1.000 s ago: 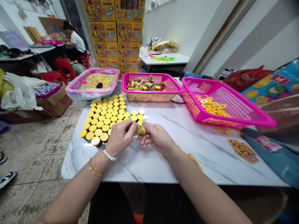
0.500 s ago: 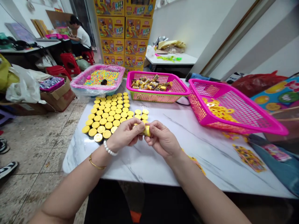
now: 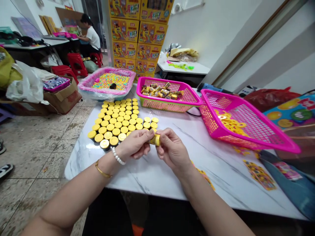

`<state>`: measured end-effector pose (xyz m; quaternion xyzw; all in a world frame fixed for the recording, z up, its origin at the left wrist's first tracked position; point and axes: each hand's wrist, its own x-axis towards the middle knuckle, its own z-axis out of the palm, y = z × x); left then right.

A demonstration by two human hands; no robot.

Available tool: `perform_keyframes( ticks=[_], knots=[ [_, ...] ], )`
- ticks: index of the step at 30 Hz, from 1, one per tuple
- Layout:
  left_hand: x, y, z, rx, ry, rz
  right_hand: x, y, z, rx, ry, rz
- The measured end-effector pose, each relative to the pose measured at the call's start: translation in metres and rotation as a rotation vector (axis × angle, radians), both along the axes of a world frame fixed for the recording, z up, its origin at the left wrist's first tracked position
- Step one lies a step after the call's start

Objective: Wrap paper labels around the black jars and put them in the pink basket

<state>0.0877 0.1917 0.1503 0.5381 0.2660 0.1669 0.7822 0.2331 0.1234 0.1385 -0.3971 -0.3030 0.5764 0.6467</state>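
Between my hands, above the marble-patterned table (image 3: 169,183), is a small cup (image 3: 155,140) with a yellow end and a dark printed side. My left hand (image 3: 136,143), with a pearl bracelet at the wrist, closes its thumb and fingers on the cup's left part. The fingertips of my right hand (image 3: 172,147) pinch the yellow end at the right. Part of the cup is hidden by the fingers. Just beyond and left of my left hand stand rows of upright dark cups with yellow lids (image 3: 118,124).
Along the back stand a plastic-lined tub (image 3: 83,82) of coloured beads, a pink basket (image 3: 169,106) of printed cups, and another pink basket (image 3: 248,142) with yellow rings. Printed sheets (image 3: 259,173) lie at right. A person (image 3: 92,36) sits at a far table.
The view has shifted a little, so the scene sits slightly lower and to the right. The cup is tilted differently and shows more of its printed side between my hands.
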Motion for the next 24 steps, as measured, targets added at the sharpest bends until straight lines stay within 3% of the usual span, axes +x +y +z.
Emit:
perform_keyframes(
  ticks=[4, 9, 15, 20, 24],
  knots=[
    [0.0, 0.0, 0.003, -0.01, 0.052, -0.001, 0.001, -0.001, -0.001, 0.0, -0.076, 0.095],
    [-0.001, 0.0, 0.002, -0.102, -0.056, -0.06, 0.0, -0.003, -0.004, 0.092, -0.096, -0.047],
    [0.001, 0.0, -0.002, -0.105, 0.033, -0.006, -0.001, 0.001, -0.011, 0.086, -0.147, -0.102],
    [0.002, -0.001, -0.005, -0.032, 0.006, 0.067, -0.009, -0.004, -0.007, 0.104, -0.449, -0.093],
    [0.003, -0.003, -0.004, -0.053, -0.003, 0.051, 0.006, -0.002, 0.006, 0.005, -0.797, -0.139]
  ],
)
